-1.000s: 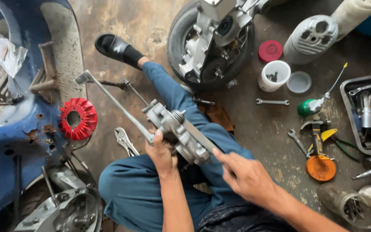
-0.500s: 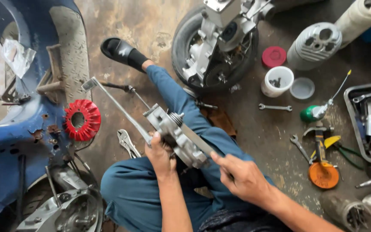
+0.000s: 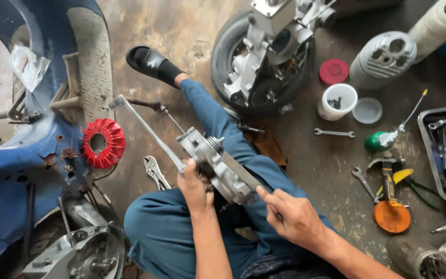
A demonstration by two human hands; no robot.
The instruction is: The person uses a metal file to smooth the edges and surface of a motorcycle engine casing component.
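Grey metal casing rests on the lap, left hand clenched around its near edge, right hand gripping a flat file laid across it. The file could slip off the casing toward the left fingers.

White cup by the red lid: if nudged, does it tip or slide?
The white cup looks squat and wide-mouthed, standing upright on the rough floor, so it would probably slide before tipping. It seems thin plastic, likely light. Small dark parts inside add a little weight and may rattle.
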